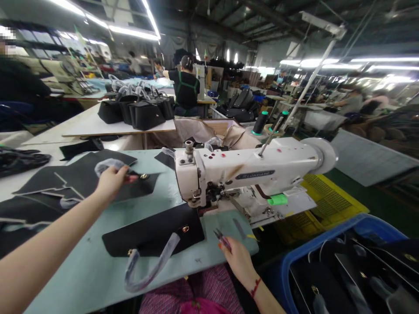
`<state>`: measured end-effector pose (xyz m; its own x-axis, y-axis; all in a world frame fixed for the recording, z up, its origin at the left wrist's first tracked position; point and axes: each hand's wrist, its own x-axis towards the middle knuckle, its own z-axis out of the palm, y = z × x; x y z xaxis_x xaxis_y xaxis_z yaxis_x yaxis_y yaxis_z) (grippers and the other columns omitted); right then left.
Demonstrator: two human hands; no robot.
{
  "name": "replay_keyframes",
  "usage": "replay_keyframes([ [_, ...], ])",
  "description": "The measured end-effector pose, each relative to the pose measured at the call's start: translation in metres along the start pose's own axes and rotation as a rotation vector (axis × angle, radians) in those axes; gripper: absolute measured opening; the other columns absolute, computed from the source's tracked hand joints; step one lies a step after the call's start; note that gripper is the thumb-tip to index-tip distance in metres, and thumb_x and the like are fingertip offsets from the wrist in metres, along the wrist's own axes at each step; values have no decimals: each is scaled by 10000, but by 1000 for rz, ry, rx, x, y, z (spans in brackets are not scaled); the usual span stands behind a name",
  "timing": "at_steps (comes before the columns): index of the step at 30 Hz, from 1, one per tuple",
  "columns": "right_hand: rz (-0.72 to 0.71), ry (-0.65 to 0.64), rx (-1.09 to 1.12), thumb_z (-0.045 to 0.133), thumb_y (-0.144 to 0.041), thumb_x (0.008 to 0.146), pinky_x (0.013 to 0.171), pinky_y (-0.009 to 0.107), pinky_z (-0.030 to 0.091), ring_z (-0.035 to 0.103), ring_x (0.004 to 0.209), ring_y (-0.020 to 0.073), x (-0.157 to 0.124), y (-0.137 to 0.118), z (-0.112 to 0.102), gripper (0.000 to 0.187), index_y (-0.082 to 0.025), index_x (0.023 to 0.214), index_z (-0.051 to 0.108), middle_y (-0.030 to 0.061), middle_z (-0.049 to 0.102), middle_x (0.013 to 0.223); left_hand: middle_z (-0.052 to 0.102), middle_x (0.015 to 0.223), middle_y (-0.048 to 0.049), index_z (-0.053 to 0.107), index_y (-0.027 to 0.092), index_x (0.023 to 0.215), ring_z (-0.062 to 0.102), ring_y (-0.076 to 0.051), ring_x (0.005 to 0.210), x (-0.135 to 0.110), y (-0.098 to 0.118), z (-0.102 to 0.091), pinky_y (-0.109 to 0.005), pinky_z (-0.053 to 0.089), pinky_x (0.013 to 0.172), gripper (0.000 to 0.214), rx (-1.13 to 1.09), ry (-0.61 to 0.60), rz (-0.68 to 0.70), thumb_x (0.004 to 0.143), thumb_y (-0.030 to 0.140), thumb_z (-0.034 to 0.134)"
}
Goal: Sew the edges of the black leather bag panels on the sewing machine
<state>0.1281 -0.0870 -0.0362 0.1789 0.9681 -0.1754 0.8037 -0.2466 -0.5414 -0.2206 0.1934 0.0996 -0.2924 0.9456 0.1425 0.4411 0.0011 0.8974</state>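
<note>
Reaching into the left centre of the frame, the left hand (111,181) pinches a black panel (139,185); the right hand (237,259), lower centre, grips thread snips (222,238) beside a second panel (153,233) below the sewing machine (242,174).

The flat black bag panel (153,233) looks like matt faux leather, with small shiny gold metal rings (185,228). Its curved handle (150,268) is wrapped in cloudy, crinkled plastic film. The second black panel (149,186) is equally matt. The white sewing machine (248,170) is glossy painted metal; the pale green tabletop (81,279) smooth and dull; the thin thread snips (221,238) bare metal.
</note>
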Motion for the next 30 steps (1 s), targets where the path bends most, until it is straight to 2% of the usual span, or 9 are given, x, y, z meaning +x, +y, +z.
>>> replay_keyframes([
  [4,-80,136,-157,555,-237,915,931,367,456,631,1103,276,18,6,3,305,-165,1193,659,150,673,1190,599,1324,-197,468,53,1284,642,-137,1101,26,75,64,-284,504,838,319,-282,-223,135,1016,144,321],
  [8,-307,192,-1,510,-179,923,1046,386,398,561,1211,254,42,-20,15,362,-167,1266,625,139,624,1299,563,1369,-209,462,40,1366,624,-200,1148,-15,102,68,-352,500,900,420,-347,-323,251,985,214,468],
  [11,-372,94,287,416,-229,980,917,295,462,639,1026,194,56,-40,27,329,-162,1200,651,109,698,1137,708,1105,-95,635,158,1178,679,-207,953,-118,55,40,-355,564,819,272,-158,-174,402,949,246,519],
  [13,-349,53,434,405,-337,999,750,250,466,637,824,172,63,-51,32,340,-156,1048,689,80,712,928,723,928,-39,632,297,1190,685,-208,807,-205,-2,22,-344,588,699,295,-11,-261,552,963,258,448],
  [15,-326,34,533,415,-446,992,607,230,397,544,637,141,67,-62,35,410,-156,877,681,31,633,708,725,1080,-44,489,394,1399,701,-221,945,-282,-64,15,-329,610,748,486,172,-503,769,939,244,439],
  [18,-327,57,614,446,-512,964,555,230,304,415,569,114,69,-73,35,452,-161,745,626,-14,496,606,472,1484,-144,208,253,1581,521,-297,1316,-336,-132,26,-424,579,945,731,435,-477,833,905,297,483],
  [22,-312,86,620,440,-511,957,545,240,241,339,561,103,66,-78,35,472,-172,639,520,-36,384,574,203,1600,-220,60,170,1594,256,-394,1456,-288,-147,56,-621,448,1033,843,540,-176,758,914,341,527],
  [26,-279,65,648,433,-556,939,527,243,219,302,560,103,64,-80,35,500,-183,606,455,-40,332,572,469,1488,-164,323,239,1525,331,-366,1432,-215,-119,67,-644,318,1114,655,525,-196,882,916,310,554],
  [30,-264,65,677,421,-575,928,527,243,218,299,572,107,62,-83,32,510,-192,592,401,-34,315,584,606,1366,-112,591,263,1293,531,-307,1304,-192,-107,61,-534,392,1117,382,472,-337,997,912,284,573],
])
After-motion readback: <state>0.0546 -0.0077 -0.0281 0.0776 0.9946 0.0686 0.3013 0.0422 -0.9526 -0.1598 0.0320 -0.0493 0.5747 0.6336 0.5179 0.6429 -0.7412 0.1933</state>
